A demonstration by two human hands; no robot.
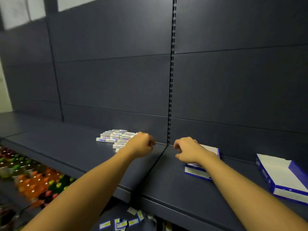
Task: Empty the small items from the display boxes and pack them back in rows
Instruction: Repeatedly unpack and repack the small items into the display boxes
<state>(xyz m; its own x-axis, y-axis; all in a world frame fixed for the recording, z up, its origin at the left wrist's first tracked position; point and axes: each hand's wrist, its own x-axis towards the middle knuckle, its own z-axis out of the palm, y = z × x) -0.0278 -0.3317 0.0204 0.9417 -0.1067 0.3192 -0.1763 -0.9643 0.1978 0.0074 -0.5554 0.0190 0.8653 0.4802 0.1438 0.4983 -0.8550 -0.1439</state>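
Left hand [141,145] mid-frame, fingers curled, grip unclear, beside pile of small white tubes [115,137]; right hand [188,151] loosely curled, empty, over blue-white display box [198,172]; second box [283,175] at right edge.

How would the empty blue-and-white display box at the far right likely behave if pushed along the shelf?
The display box looks like thin card with nothing visible inside, so it is probably light and would slide easily on the smooth shelf. Its low, wide shape makes tipping unlikely. Pushed at one corner, it may well swivel, and its walls could flex.
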